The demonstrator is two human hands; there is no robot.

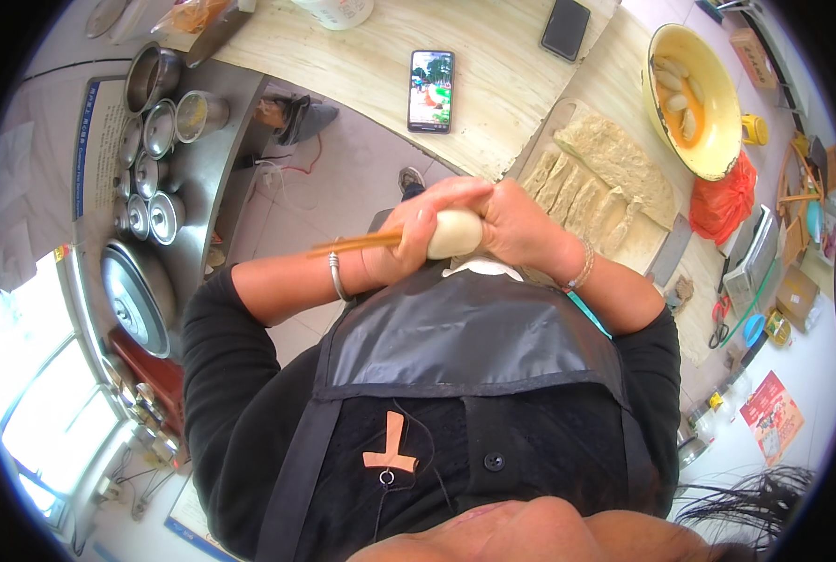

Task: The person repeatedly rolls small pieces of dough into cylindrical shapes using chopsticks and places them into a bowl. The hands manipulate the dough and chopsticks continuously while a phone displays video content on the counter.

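My left hand [397, 246] is in front of my apron, with its fingers wrapped around a smooth, pale oval dough piece [454, 234]. Thin wooden sticks [358, 242], likely chopsticks, are held in the same hand and point to the left. From the other side, my right hand [523, 225] closes on the dough's right end; its fingertips are largely hidden. Beyond that hand lies a slab of dough [614, 158] on a wooden board [565, 112], with several cut dough strips [579, 200] along its near side.
A yellow enamel basin [727, 119] holds orange liquid and several dough pieces. Beside the board lies a metal blade [671, 249]. A lit phone [431, 91] and a dark phone [565, 29] rest on the table [361, 77]. Lidded metal pots [159, 130] stand on the left counter; scissors [720, 323] lie right.
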